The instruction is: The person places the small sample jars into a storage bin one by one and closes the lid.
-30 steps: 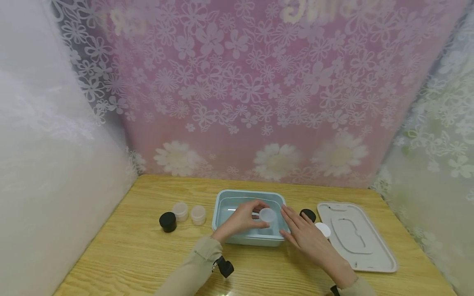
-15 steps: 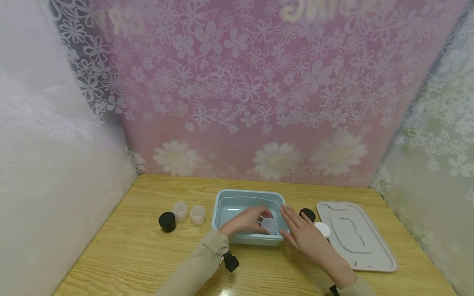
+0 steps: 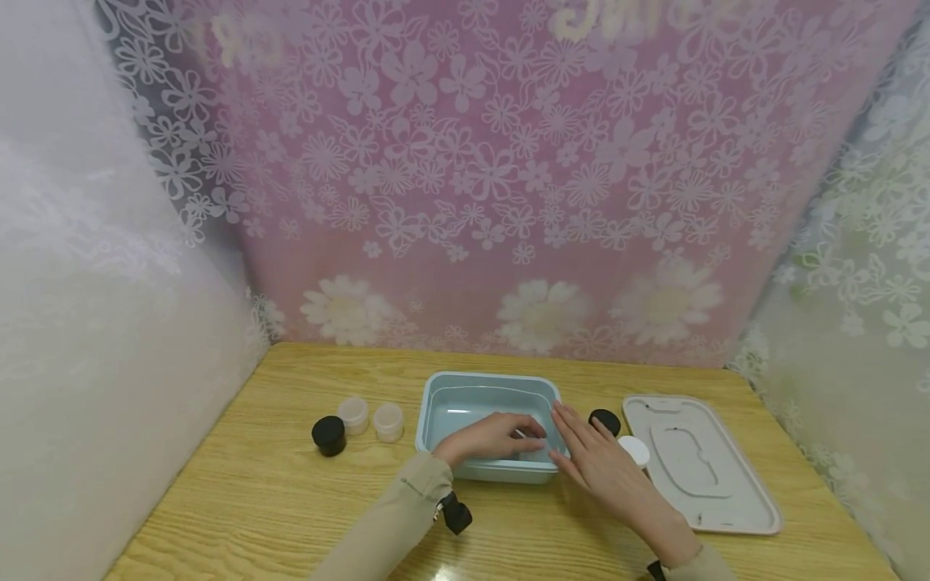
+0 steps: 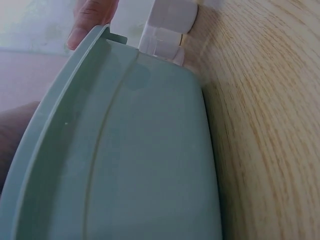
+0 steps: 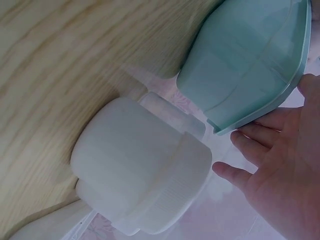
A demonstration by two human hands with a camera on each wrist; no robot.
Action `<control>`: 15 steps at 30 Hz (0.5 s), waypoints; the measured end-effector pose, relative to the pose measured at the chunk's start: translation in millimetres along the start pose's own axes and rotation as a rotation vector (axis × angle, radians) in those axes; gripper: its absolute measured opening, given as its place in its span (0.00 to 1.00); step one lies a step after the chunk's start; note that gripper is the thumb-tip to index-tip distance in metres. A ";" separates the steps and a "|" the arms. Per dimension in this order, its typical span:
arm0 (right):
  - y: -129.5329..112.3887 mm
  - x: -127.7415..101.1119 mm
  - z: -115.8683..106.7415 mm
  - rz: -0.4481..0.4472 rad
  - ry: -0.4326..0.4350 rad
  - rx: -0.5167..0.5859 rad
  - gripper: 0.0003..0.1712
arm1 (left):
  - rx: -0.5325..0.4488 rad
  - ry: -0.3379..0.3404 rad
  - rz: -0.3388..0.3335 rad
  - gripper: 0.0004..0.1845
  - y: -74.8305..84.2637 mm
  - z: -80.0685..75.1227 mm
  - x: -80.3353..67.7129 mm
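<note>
Left hand point(image 3: 488, 440) low inside teal bin point(image 3: 436, 395), fingers curled over small translucent jar point(image 3: 525, 450) near front-right corner. Set jar flat, upright, then release. Right hand point(image 3: 599, 464), fingers straight, steadies bin's right rim.

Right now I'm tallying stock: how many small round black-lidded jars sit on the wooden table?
2. One black-lidded jar stands left of the light blue plastic bin; another right of it, behind the right hand. More may be hidden.

Left of the one blue box point(image 3: 485, 399) sit one black jar point(image 3: 329, 435) and two clear jars point(image 3: 353, 414) point(image 3: 388, 422). Right of it: one black jar point(image 3: 605, 420), one white jar point(image 3: 634, 450), one lid point(image 3: 701, 463).
</note>
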State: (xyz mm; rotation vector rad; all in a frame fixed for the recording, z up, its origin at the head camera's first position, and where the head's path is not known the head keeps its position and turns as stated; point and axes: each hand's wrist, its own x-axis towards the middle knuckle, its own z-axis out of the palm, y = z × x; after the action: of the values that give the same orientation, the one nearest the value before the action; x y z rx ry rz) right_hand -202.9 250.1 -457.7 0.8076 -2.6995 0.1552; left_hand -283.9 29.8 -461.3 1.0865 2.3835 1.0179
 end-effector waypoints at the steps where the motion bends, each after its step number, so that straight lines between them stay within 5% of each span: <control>1: -0.3 0.2 -0.2 0.003 -0.002 0.001 0.38 | 0.002 0.019 -0.008 0.20 0.4 -0.4 -0.3; 7: -1.4 1.0 0.2 0.013 -0.020 0.010 0.37 | -0.081 0.170 -0.054 0.16 5.7 -6.3 -4.5; 15: 0.0 0.3 1.9 0.012 -0.009 -0.007 0.37 | -0.331 0.314 0.012 0.15 6.8 -15.0 -10.3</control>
State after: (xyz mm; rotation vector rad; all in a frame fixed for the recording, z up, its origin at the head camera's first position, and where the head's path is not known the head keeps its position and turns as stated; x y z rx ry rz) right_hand -203.7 249.7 -459.4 0.7915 -2.7128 0.1447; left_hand -281.8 18.0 -446.0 0.8736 2.3168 1.6209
